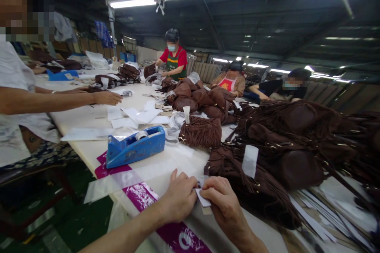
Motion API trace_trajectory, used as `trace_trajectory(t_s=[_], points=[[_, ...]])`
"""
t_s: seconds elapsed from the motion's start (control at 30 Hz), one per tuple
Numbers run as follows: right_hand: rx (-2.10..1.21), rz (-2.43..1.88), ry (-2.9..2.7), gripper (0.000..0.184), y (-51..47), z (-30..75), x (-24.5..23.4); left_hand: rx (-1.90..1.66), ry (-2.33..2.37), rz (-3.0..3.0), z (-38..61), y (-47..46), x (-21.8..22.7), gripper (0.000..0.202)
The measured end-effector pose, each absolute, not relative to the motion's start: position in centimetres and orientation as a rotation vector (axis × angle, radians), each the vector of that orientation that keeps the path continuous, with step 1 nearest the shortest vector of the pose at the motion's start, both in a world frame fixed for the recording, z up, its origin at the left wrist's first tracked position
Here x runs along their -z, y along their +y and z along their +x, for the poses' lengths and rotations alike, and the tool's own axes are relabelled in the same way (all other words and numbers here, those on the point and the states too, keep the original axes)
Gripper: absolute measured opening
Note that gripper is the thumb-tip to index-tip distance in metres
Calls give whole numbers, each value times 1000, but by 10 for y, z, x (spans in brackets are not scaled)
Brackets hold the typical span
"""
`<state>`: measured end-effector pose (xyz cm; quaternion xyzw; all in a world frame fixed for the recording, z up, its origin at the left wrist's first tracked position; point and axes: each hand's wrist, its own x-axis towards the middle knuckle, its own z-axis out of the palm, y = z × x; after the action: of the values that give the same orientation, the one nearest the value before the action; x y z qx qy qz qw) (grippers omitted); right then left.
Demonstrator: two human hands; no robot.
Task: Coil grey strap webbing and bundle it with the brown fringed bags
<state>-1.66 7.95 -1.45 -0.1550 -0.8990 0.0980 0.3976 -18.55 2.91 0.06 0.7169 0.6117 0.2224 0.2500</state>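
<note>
My left hand [178, 197] and my right hand [224, 201] meet at the near edge of the long white table [97, 148]. Both are closed on a small folded piece of white paper [203, 199], pinched between the fingers of each hand. Just beyond my right hand lies a brown fringed bag [252, 184] with a white paper tag on it. A blue tape dispenser [135, 147] stands on the table up and left of my left hand. A clear plastic sheet [127, 180] lies between the dispenser and my hands.
Heaps of brown fringed bags [299, 142] cover the right side and middle of the table. White paper sheets [139, 116] lie scattered further up. A co-worker's arm [59, 101] reaches over the table from the left. Three more people sit at the far side.
</note>
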Motion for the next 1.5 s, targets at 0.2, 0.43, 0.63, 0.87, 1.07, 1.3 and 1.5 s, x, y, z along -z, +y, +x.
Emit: trace_trajectory(t_s=[0.2, 0.43, 0.63, 0.87, 1.07, 1.3, 1.5], points=[[-137, -366, -2318, 21, 72, -12, 23, -693, 1626, 1836, -184, 25, -4, 15], [-119, -292, -2354, 24, 79, -11, 24, -622, 1537, 1734, -195, 35, -12, 12], [-154, -325, -2384, 24, 79, -8, 21, -801, 1460, 1574, -195, 42, -3, 20], [-897, -849, -1885, 21, 55, 2, 22, -932, 1275, 1232, -196, 43, 8, 31], [-1916, -1122, -1189, 35, 32, -12, 12, -1002, 1234, 1137, -194, 45, 11, 37], [-1989, -1006, -1056, 30, 37, -40, 5, -1063, 1195, 1130, -196, 45, 15, 44], [-1694, -1127, -1419, 32, 47, -48, 19, -1090, 1199, 1152, -197, 44, 20, 42]])
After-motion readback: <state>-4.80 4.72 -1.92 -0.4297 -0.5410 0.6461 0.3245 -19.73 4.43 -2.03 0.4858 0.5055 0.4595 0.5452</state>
